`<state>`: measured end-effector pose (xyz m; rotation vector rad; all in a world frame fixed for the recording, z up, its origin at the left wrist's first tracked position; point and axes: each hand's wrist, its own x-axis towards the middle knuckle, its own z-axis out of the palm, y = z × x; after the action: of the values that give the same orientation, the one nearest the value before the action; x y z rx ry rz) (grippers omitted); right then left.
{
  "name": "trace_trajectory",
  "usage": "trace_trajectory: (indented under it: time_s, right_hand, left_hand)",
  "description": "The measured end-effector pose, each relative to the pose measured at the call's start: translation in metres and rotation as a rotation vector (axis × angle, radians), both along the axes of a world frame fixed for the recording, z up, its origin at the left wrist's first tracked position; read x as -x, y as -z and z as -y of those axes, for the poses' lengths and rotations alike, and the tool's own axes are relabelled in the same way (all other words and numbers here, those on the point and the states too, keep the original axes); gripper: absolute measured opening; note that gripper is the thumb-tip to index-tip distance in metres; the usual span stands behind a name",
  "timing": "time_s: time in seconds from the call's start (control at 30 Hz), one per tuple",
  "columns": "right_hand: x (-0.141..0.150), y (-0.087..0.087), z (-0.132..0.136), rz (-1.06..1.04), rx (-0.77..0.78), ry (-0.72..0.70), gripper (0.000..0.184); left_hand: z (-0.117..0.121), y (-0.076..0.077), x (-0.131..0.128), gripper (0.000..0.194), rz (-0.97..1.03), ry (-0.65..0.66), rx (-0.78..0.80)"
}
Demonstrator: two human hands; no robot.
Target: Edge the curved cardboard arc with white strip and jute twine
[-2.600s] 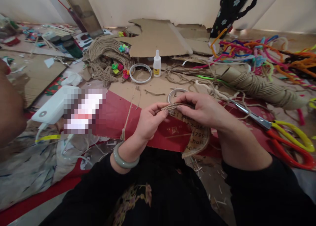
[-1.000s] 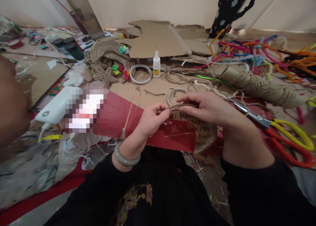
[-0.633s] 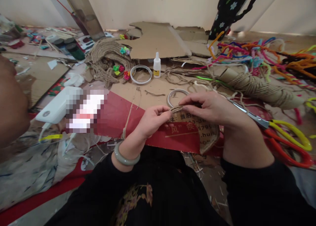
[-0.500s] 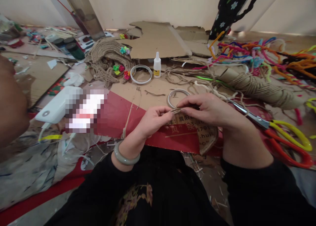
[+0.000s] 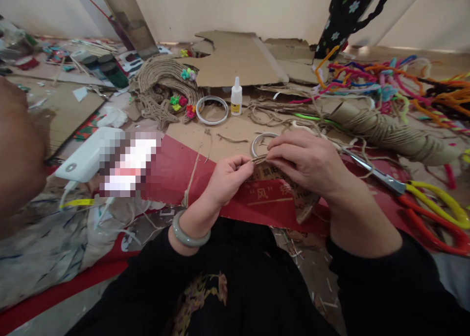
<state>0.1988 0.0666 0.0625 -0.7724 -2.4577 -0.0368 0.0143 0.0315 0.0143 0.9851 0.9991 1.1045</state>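
Between my two hands, over the red board, a short stretch of brown twine shows. My left hand pinches its left end between thumb and forefinger. My right hand pinches the other end, with its fingers bent over. Below the right hand hangs a piece of brown cardboard printed with dark characters, partly covered by that hand. Just behind the fingers lies a roll of tape, partly hidden. A small white glue bottle stands farther back, beside another ring-shaped roll.
Scissors with yellow and red handles lie at my right. Behind them rests a twine-wound tube and a heap of coloured pipe cleaners. A coiled twine piece with small flowers sits back left. Another person's arm is at far left.
My right hand has turned slightly, its fingers rising over the twine. The hanging cardboard is now more covered by it. My left hand keeps its pinch, and the view has shifted slightly.
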Motion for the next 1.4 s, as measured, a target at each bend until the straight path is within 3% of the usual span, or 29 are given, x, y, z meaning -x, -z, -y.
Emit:
trace_trajectory:
  time_s: [0.63, 0.83, 1.17, 1.3, 1.4]
  right_hand:
    - [0.010, 0.000, 0.010, 0.039, -0.139, 0.113, 0.015]
    - [0.010, 0.006, 0.008, 0.044, -0.046, 0.180, 0.016]
    - [0.007, 0.007, 0.006, 0.036, 0.075, 0.053, 0.016]
    - [0.009, 0.008, 0.006, 0.070, 0.033, 0.019, 0.020]
    - [0.010, 0.007, 0.006, 0.053, -0.058, 0.008, 0.021]
  left_hand:
    - [0.002, 0.009, -0.001, 0.024, -0.017, -0.107, -0.049]
    - [0.002, 0.003, -0.002, 0.026, -0.008, -0.060, -0.021]
    - [-0.001, -0.006, 0.004, 0.026, 0.009, 0.100, 0.113]
    - [-0.001, -0.006, 0.002, 0.027, 0.063, 0.133, 0.118]
    - [-0.001, -0.005, 0.000, 0.029, 0.054, 0.080, 0.107]
